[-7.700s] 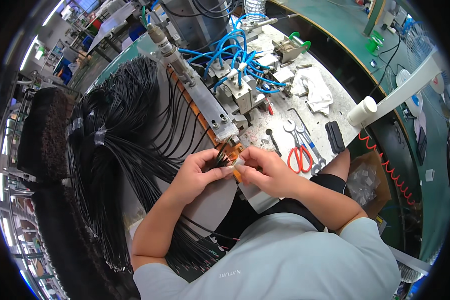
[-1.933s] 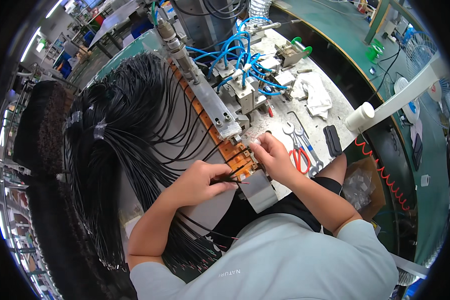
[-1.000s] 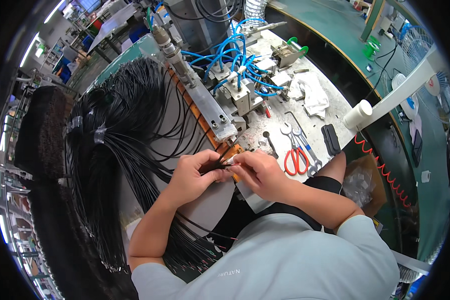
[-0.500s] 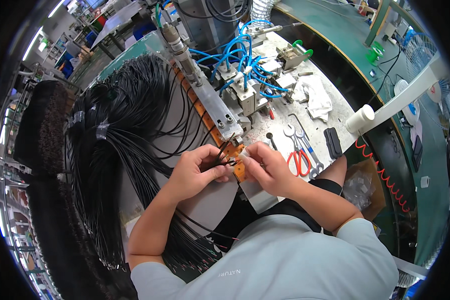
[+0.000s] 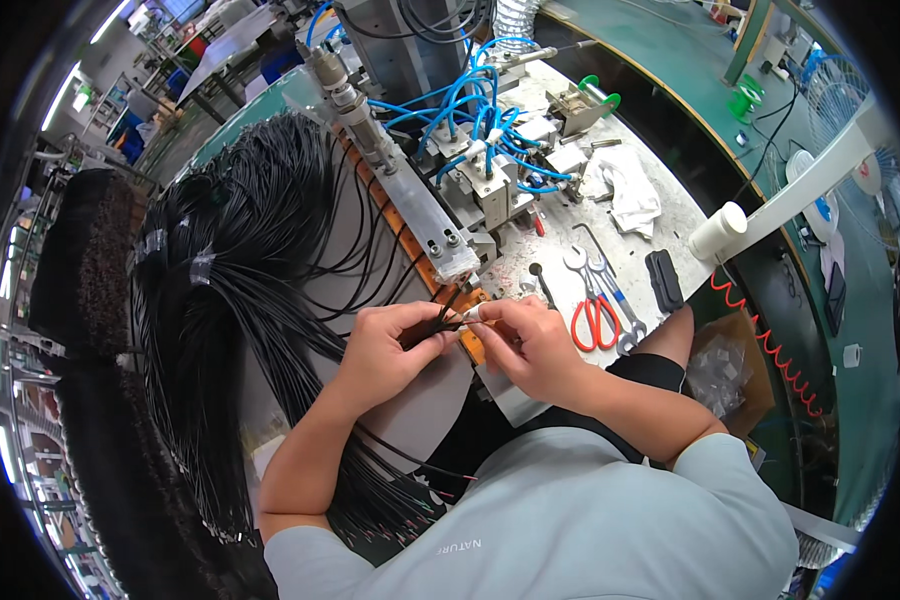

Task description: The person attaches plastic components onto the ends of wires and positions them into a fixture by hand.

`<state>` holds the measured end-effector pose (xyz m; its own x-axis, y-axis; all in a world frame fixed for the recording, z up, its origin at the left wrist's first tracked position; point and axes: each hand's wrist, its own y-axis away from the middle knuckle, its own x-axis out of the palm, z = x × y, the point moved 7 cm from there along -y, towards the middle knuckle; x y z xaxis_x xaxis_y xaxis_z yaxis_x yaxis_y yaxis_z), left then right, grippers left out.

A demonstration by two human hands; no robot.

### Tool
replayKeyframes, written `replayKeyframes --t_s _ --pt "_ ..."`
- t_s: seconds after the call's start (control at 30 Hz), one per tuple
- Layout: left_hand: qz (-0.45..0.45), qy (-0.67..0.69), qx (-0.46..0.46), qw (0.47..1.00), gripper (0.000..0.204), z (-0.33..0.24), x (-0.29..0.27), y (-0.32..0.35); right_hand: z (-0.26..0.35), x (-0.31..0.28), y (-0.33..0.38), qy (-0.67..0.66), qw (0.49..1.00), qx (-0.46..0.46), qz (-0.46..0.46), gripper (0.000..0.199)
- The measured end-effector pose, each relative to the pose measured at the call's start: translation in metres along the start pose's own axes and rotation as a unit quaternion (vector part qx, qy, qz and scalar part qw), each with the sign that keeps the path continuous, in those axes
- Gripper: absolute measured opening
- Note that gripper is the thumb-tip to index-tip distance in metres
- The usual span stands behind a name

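My left hand [image 5: 382, 345] is closed round a few black cables [image 5: 436, 326], their ends pointing right. Thumb and forefinger of my right hand [image 5: 538, 348] pinch at those ends; thin inner wires seem to lie there, but the fingers mostly hide them. Something white, like a finger cot [image 5: 473, 314], covers a right fingertip. Both hands are just in front of an orange rail [image 5: 410, 245] beside the metal arm of a bench machine [image 5: 490, 190]. A large bundle of black cables [image 5: 260, 190] drapes over the grey surface on the left.
Right of the machine lie red-handled scissors [image 5: 595, 322], wrenches [image 5: 576, 260], a black case [image 5: 664, 282] and a white cloth [image 5: 630, 195]. Blue air tubes [image 5: 460, 105] loop over the machine. A white post [image 5: 720, 232] and a coiled red hose [image 5: 770, 350] stand farther right.
My right hand has moved slightly left, and its fingertips now meet the cable ends beside my left hand. The left hand stays almost in place.
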<state>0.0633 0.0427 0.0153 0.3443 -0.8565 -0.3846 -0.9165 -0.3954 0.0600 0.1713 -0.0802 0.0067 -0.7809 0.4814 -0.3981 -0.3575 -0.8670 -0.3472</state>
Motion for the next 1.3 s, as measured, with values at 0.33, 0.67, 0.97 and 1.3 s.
replayKeyframes --t_s 0.33,0.67,0.97,1.3 --pt "-0.03 -0.015 0.039 0.999 0.022 0.0 -0.002 -0.001 0.001 0.0 -0.001 0.013 1.0 -0.016 -0.021 0.01" --pt "0.049 0.101 -0.061 0.992 0.014 0.007 0.008 -0.001 -0.008 0.003 0.0 -0.077 0.993 0.063 0.062 0.015" --pt "0.045 0.191 -0.075 0.978 0.018 0.005 0.004 0.002 0.017 -0.007 -0.013 0.051 0.992 -0.114 0.024 0.022" --pt "-0.11 -0.09 0.111 0.984 0.014 -0.05 -0.024 0.017 0.0 0.0 0.002 0.164 0.975 -0.147 -0.016 0.015"
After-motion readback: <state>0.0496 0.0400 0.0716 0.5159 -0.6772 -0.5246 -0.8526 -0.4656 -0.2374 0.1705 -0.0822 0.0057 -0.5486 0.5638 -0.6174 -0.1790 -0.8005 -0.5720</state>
